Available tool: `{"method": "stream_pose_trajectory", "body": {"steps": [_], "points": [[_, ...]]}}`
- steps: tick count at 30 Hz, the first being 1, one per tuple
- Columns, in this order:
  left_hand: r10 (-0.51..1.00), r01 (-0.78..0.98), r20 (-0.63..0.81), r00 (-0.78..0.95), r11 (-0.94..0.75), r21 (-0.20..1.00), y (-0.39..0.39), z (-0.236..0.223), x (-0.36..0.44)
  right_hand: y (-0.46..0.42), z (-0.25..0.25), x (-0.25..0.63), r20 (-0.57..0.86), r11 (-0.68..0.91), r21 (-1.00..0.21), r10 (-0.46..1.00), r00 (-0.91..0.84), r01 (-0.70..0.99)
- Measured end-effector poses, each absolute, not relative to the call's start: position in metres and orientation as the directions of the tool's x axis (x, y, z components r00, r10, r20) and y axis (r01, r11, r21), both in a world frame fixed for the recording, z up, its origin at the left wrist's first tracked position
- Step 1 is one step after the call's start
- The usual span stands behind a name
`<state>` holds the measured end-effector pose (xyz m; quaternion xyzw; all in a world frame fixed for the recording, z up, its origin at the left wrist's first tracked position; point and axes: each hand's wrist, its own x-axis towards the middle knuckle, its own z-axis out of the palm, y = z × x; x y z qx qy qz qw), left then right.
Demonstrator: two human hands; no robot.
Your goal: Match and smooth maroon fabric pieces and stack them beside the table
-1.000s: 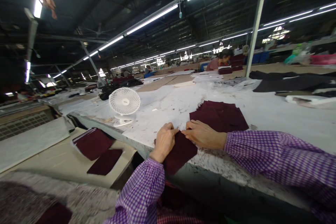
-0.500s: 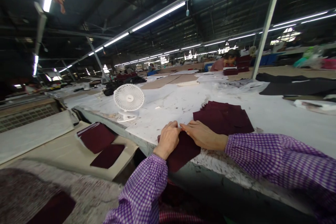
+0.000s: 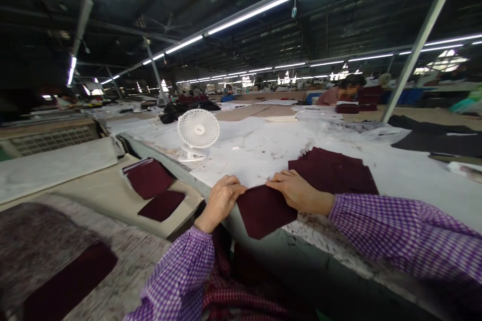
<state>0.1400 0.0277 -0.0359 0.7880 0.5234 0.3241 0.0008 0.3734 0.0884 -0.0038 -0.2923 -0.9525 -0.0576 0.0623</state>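
The maroon fabric panel (image 3: 265,213) is at the near edge of the white-covered table (image 3: 248,160), its upper part by the tabletop and its lower part reaching over the edge towards the wearer. The left hand (image 3: 222,198) pinches its upper left corner between thumb and fingers; the right hand (image 3: 297,194) has its fingertips closed on the upper edge farther right, the palm partly covering that side. The hands are a little apart, with the edge drawn fairly straight between them.

The cloth looks light, matt and thin, with some body: it should fold and crease readily, droop where unsupported, and neither slip much nor break. The best hold is a light pinch at both ends of the upper edge, since pulling one corner alone could skew or stretch it.

That edge runs left to right, its right end slightly farther away. The opposite end, with angled corners, points near and down. The right hand hides part of the outline, so I cannot say for sure which way the long axis lies.

Just beyond the right hand lies a fanned stack of maroon panels (image 3: 335,170). A white desk fan (image 3: 198,129) stands at far left on the table, and a beige-covered surface (image 3: 94,185) to the left bears more maroon pieces (image 3: 148,179)
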Motion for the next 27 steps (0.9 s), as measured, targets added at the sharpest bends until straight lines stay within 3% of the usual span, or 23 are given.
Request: {"method": "stream_pose_trajectory", "body": {"steps": [5, 10, 19, 23, 27], "points": [[0.814, 0.831, 0.526, 0.246, -0.457, 0.318, 0.029, -0.039, 0.142, 0.082, 0.017, 0.356, 0.004, 0.827, 0.251, 0.519, -0.855, 0.504], [0.794, 0.856, 0.536, 0.287, -0.464, 0.229, 0.027, -0.04, 0.142, 0.08, 0.031, 0.337, -0.155, 0.836, 0.328, 0.506, -0.848, 0.439], [0.805, 0.715, 0.566, 0.175, -0.5, 0.489, 0.021, -0.044, 0.128, 0.078, 0.045, 0.323, -0.249, 0.854, 0.366, 0.473, -0.845, 0.37], [0.837, 0.651, 0.547, 0.017, -0.424, 0.63, 0.018, -0.045, 0.123, 0.076, 0.046, 0.321, -0.253, 0.849, 0.377, 0.478, -0.841, 0.369], [0.849, 0.699, 0.529, 0.01, -0.384, 0.603, 0.018, -0.044, 0.126, 0.074, 0.048, 0.321, -0.266, 0.848, 0.4, 0.47, -0.842, 0.347]]}}
